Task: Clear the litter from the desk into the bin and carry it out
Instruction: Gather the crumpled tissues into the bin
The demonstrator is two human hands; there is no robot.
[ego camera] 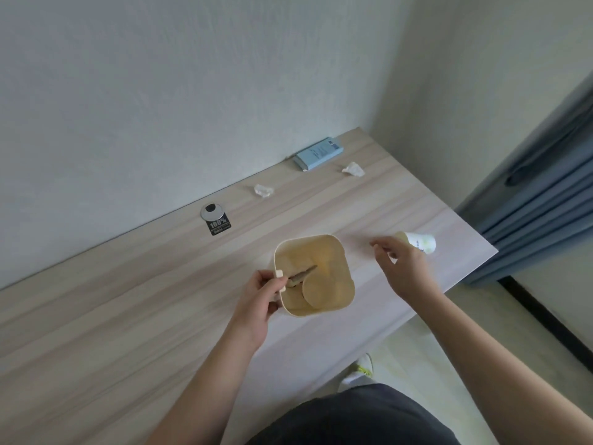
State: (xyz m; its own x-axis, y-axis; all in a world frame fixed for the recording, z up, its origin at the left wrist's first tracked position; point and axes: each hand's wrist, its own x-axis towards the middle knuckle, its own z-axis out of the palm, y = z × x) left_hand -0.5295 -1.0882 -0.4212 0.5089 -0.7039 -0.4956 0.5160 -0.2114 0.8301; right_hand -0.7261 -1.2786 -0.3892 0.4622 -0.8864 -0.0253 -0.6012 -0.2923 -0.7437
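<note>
Fingers of your left hand (256, 300) clamp the bin (316, 274) handle; your right hand (401, 268) hovers, fingers spread, beside the toppled cup (420, 243).

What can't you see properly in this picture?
- Head view: the small cup lying on the desk is partly covered by the right hand; its print is too blurred to read.
- The blue box has lettering too small to read.
- The bin hides part of the left hand, fingers at its rim.
- The bin's contents are unclear.
</note>
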